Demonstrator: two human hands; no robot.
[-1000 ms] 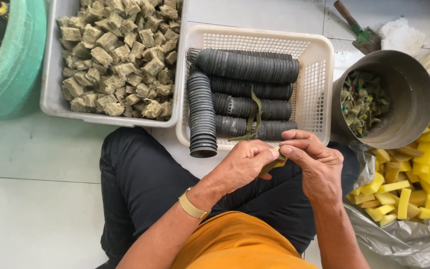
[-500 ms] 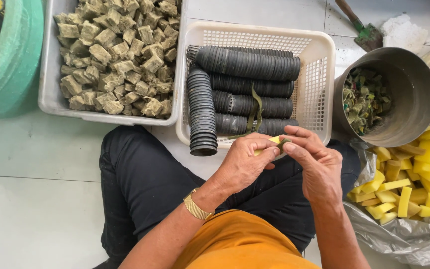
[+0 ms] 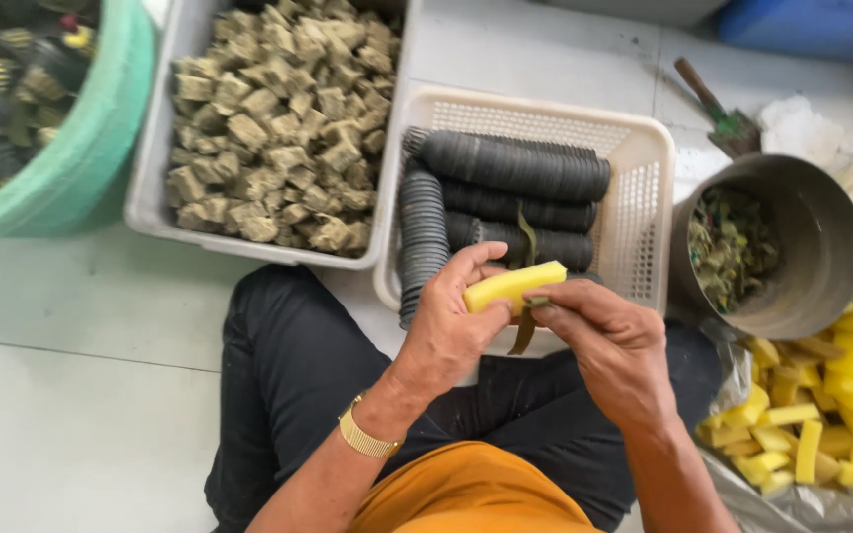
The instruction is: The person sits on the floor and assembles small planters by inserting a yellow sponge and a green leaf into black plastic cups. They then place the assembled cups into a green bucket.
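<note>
Left hand (image 3: 451, 331) grips the yellow foam strip (image 3: 513, 286) above the lap, just before the white basket (image 3: 644, 212); right hand (image 3: 609, 341) pinches the leaf cutting (image 3: 525, 331) against it — 1 loose pinch likely drops the cutting.

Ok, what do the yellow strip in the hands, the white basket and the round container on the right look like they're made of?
The yellow strip looks like soft sponge or foam: matte, with cleanly cut edges, though that's a guess from its look. The white basket looks like moulded plastic, smooth, with perforated lattice walls. The round container looks like dull grey metal, its wall thin with a faint sheen; grey plastic can't be ruled out.
</note>
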